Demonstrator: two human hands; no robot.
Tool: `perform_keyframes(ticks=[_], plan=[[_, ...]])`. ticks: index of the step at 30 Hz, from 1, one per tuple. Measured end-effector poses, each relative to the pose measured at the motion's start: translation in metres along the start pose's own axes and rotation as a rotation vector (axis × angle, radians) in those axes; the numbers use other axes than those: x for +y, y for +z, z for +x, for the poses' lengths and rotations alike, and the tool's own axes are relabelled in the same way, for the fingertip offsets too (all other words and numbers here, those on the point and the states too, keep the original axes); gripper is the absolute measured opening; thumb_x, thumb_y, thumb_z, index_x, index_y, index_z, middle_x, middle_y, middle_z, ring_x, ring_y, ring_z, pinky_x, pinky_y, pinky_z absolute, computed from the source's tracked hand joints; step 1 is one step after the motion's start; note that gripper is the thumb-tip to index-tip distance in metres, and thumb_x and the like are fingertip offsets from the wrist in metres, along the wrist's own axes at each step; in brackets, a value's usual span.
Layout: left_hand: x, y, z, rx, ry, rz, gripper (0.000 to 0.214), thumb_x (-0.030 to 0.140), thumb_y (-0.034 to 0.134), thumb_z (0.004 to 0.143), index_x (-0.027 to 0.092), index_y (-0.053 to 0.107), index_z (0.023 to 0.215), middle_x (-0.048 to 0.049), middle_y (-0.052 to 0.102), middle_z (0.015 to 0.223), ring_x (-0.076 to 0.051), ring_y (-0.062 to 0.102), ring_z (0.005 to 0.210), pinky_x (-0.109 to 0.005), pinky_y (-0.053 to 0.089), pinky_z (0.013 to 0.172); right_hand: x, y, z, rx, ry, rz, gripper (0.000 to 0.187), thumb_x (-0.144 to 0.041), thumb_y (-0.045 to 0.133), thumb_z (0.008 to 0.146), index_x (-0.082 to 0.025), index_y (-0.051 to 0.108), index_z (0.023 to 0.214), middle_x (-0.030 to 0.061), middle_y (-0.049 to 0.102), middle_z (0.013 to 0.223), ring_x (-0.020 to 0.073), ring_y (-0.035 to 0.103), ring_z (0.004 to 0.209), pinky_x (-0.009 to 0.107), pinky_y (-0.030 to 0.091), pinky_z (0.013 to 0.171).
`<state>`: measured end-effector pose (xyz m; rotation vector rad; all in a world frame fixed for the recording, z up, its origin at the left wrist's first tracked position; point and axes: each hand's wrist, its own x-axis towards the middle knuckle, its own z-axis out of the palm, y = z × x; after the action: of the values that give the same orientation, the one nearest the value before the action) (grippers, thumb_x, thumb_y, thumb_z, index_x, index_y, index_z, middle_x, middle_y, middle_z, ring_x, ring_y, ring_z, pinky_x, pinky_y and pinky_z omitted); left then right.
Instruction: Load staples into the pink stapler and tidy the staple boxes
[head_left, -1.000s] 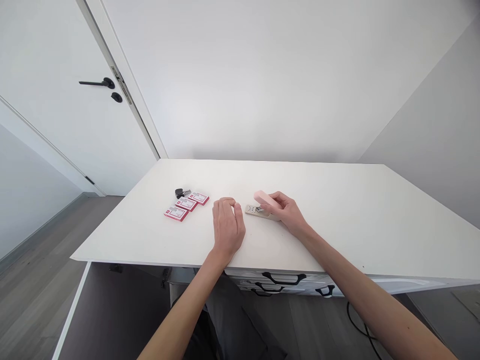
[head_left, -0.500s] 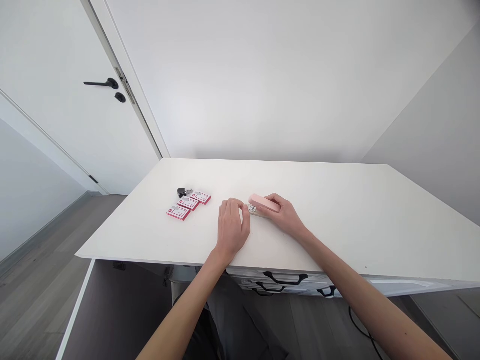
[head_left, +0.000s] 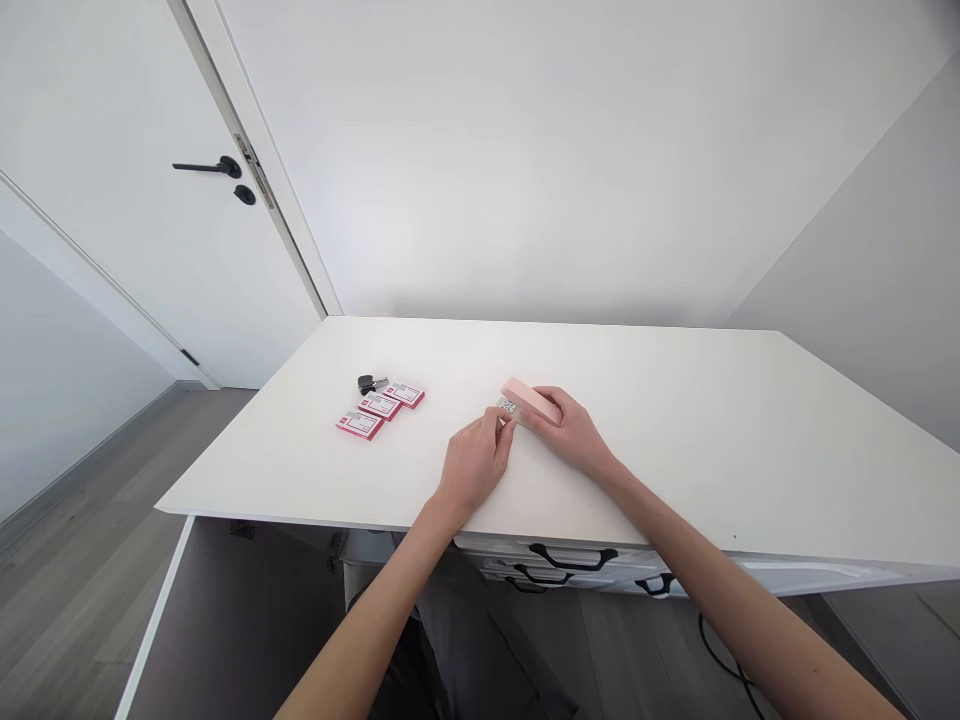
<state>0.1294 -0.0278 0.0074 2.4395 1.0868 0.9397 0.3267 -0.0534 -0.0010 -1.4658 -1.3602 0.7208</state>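
Note:
My right hand point(head_left: 566, 428) is wrapped round a pink stapler point(head_left: 526, 398) over the middle of the desk. A small piece with a black-and-white pattern point(head_left: 508, 406) shows at the stapler's left end; I cannot tell whether it belongs to the stapler. My left hand point(head_left: 476, 455) rests with its wrist near the desk's front edge. Its thumb and forefinger are pinched together right beside the patterned piece. What lies between those fingertips, if anything, is too small to make out.
Three small red-and-white boxes point(head_left: 380, 405) lie in a slanted row on the white desk point(head_left: 675, 420). Behind them is a black staple remover point(head_left: 371, 384) with metal jaws. Drawers with black handles point(head_left: 574, 558) sit under the front edge. A cabinet door point(head_left: 225, 620) stands open at lower left.
My left hand has shifted slightly right, its thumb and forefinger now pinched near the patterned piece. The stapler has tilted a little in my right hand, its left end turning away from me.

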Motion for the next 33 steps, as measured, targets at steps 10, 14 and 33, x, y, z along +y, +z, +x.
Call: perform_keyframes(ticks=[10, 14, 33], plan=[[0.0, 0.007, -0.001, 0.0, 0.107, 0.028, 0.02, 0.034, 0.041, 0.112, 0.024, 0.058, 0.114, -0.0039, 0.076, 0.092, -0.023, 0.074, 0.082, -0.033, 0.049, 0.071, 0.011, 0.036, 0.031, -0.05, -0.111, -0.059, 0.034, -0.058, 0.061, 0.097, -0.03, 0.068, 0.114, 0.0091, 0.068, 0.124, 0.0329, 0.062, 0.114, 0.048, 0.05, 0.096], [-0.001, 0.006, -0.001, 0.059, 0.032, -0.025, 0.021, 0.036, 0.04, 0.112, 0.024, 0.054, 0.121, -0.0019, 0.075, 0.09, -0.021, 0.073, 0.077, -0.029, 0.044, 0.064, -0.004, 0.075, 0.068, -0.093, -0.079, -0.003, 0.045, -0.064, 0.065, 0.094, -0.032, 0.066, 0.125, 0.0084, 0.066, 0.128, 0.0326, 0.059, 0.122, 0.047, 0.049, 0.102], [-0.007, -0.006, 0.005, 0.289, -0.454, -0.644, 0.031, 0.049, 0.05, 0.107, 0.023, 0.039, 0.121, 0.0052, 0.062, 0.07, -0.015, 0.057, 0.061, -0.027, 0.041, 0.062, -0.021, 0.067, 0.047, -0.232, -0.029, 0.39, 0.039, -0.06, 0.068, 0.095, -0.029, 0.071, 0.118, 0.007, 0.066, 0.14, 0.025, 0.065, 0.127, 0.043, 0.049, 0.111]])
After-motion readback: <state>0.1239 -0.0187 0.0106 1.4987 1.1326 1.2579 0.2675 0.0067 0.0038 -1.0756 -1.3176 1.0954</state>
